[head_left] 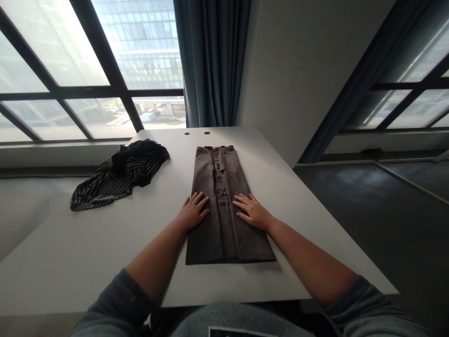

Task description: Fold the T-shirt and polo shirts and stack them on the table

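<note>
A dark brown-grey shirt [229,238] lies flat on the white table, its sides folded inward into a long strip. Dark printed letters show along the gap between the folded sides, and the collar end points away from me. My left hand [192,211] rests flat on the shirt's left edge with fingers spread. On the opposite edge, my right hand [253,211] lies flat, its fingers also apart and pointing toward the middle. Neither hand grips the cloth.
A crumpled black garment with white stripes [121,175] lies at the table's left. The white table [147,248] has two round cable holes near its far edge. Beyond it hang blue curtains [213,65] beside large windows. Grey floor [354,206] shows at the right.
</note>
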`<state>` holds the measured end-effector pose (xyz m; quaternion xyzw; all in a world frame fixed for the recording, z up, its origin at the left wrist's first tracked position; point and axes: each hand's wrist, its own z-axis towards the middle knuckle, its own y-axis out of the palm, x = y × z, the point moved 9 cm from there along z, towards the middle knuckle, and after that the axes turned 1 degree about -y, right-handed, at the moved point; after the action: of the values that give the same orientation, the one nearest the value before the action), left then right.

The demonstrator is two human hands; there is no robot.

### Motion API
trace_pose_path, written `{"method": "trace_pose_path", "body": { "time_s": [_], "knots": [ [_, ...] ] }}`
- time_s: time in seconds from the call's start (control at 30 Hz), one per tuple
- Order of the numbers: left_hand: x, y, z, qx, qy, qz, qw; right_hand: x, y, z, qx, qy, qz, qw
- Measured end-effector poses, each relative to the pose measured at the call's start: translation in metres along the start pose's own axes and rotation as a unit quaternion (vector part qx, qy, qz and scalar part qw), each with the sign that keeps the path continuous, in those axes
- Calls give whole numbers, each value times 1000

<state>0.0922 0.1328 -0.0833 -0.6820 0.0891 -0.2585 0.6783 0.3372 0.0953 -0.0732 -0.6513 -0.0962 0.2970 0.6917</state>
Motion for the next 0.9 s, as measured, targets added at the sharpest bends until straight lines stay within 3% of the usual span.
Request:
{"method": "trace_pose_path", "body": {
  "time_s": [0.13,0.27,0.53,0.9],
  "knots": [
    [-31,-6,-2,13,-83,-7,996,34,-14,-8,63,101,4,993],
    [-50,-9,-6,8,-93,-10,996,55,-13,-11,47,134,24,990],
    [-39,-12,-10,3,-43,-12,999,42,-2,-7,-8,110,-19,994],
    [-35,-13,-10,4,-64,0,998,31,1,-6,-52,122,-54,990]
  ]
}}
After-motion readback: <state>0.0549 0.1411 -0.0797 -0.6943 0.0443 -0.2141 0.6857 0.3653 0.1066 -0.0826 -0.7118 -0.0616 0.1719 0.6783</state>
